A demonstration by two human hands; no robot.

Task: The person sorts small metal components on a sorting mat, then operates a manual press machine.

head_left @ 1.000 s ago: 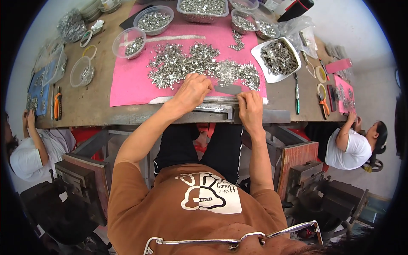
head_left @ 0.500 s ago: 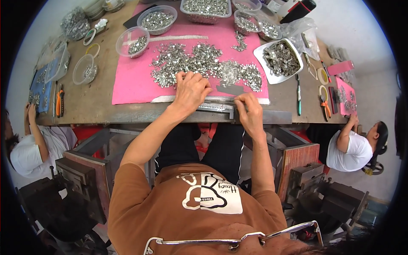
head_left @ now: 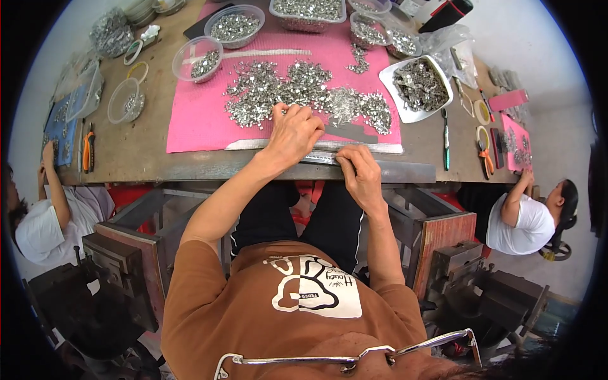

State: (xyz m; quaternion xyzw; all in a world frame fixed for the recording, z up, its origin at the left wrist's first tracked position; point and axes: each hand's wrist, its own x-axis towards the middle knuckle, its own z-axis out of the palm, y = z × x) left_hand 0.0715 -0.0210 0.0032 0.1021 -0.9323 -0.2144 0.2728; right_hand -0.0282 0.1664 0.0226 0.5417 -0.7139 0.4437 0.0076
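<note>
Small shiny metal pieces (head_left: 272, 88) lie in a loose pile on a pink mat (head_left: 196, 126). At the pile's near edge, my left hand (head_left: 292, 134) has its fingers curled down among the pieces; what its fingertips pinch, if anything, is too small to make out. A narrow metal strip (head_left: 322, 158) with a row of small pieces along it lies at the table's front edge, just below my left hand. My right hand (head_left: 361, 170) pinches the strip's right end, which its fingers hide. A flat grey piece (head_left: 351, 132) rests behind my right hand.
Clear plastic bowls (head_left: 234, 28) and a tub (head_left: 307, 9) of metal pieces stand at the back. A white dish (head_left: 415, 114) of darker pieces sits right, near a green-tipped tool (head_left: 446, 139). Orange-handled pliers (head_left: 88, 152) lie left. Other people work at both sides.
My right hand has moved left and slightly nearer along the strip, covering its end. My left hand has shifted a little to the right.
</note>
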